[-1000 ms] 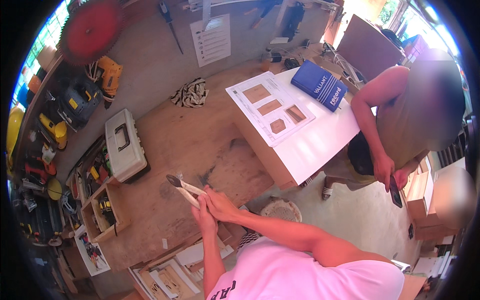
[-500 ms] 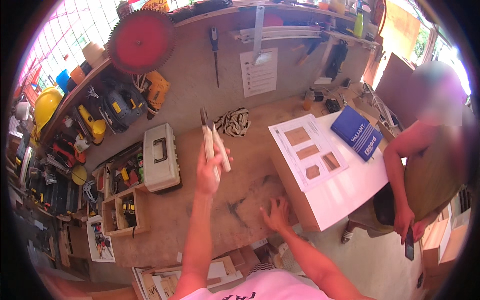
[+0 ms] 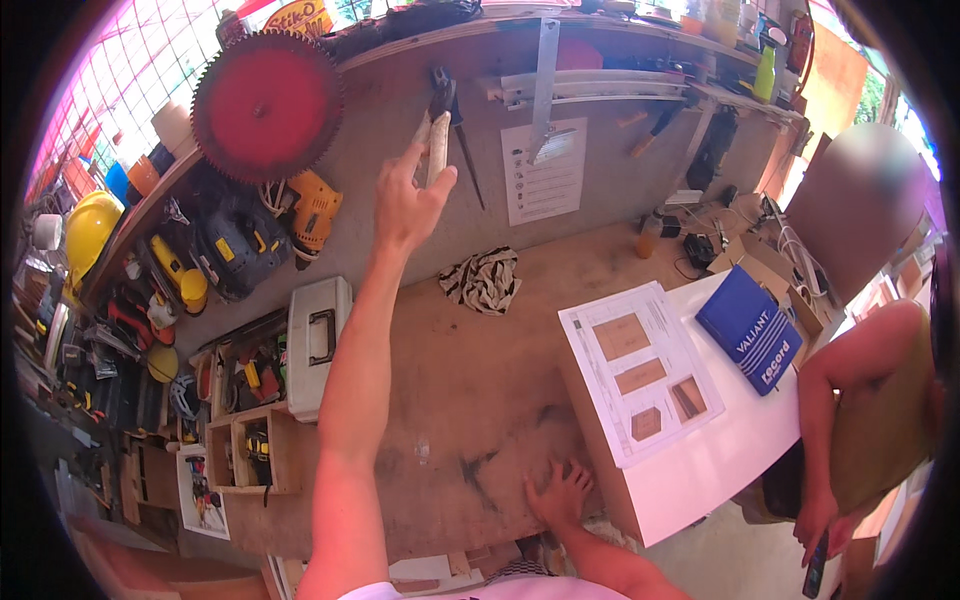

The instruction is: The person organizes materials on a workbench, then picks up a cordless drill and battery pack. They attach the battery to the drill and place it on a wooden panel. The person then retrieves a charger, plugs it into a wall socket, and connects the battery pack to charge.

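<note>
My left hand (image 3: 408, 205) is raised in front of the wall, its arm stretched out. It is closed round a pair of pliers (image 3: 440, 145) with pale handles, the dark metal head pointing up. Just behind the pliers, a long dark screwdriver (image 3: 466, 160) hangs on the wall, partly covered by the tool's head. Fingers spread, my right hand (image 3: 560, 494) rests flat on the brown wooden workbench (image 3: 430, 380), beside the white-topped box.
A white-topped box (image 3: 690, 490) carries printed sheets (image 3: 640, 375) and a blue book (image 3: 750, 330). Left on the bench are a toolbox (image 3: 318, 335) and a wooden tray (image 3: 285, 450). A striped cloth (image 3: 482, 280) lies by the wall. At right, a person (image 3: 870, 390) holds a phone.
My left hand has moved up and away with the pliers, from over the bench to the wall by the screwdriver. The right hand stays on the bench. The view has shifted slightly.
</note>
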`<state>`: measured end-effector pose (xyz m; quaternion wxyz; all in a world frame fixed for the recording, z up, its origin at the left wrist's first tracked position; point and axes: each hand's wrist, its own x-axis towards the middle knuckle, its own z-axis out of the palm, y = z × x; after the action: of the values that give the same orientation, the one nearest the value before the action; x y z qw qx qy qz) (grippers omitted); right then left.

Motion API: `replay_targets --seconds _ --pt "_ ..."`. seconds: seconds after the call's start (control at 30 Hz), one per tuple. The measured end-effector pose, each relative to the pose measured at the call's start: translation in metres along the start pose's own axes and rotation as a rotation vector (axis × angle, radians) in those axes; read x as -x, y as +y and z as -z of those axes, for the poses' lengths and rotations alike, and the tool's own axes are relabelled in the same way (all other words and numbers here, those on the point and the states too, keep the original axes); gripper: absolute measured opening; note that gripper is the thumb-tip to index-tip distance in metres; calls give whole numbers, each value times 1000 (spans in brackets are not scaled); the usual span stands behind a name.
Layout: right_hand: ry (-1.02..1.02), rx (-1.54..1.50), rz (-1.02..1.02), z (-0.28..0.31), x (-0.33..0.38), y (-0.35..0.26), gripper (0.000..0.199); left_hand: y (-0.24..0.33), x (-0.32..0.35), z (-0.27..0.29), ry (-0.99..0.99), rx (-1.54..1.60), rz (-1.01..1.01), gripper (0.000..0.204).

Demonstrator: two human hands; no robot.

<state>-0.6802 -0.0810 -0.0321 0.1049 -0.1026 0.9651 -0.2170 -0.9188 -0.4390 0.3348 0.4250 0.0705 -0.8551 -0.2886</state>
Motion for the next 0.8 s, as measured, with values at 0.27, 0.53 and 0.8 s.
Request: replay_targets --seconds 0.27,0.53,0.8 --pt "16 67 9 -18 -8 11 81 -1 -63 -17 -37 -213 28 63" --pt "14 81 8 -11 -5 7 79 -11 -68 -27 30 -269 42 62" --pt "47 60 48 -16 -1 12 75 -16 -61 -11 161 -393 69 59"
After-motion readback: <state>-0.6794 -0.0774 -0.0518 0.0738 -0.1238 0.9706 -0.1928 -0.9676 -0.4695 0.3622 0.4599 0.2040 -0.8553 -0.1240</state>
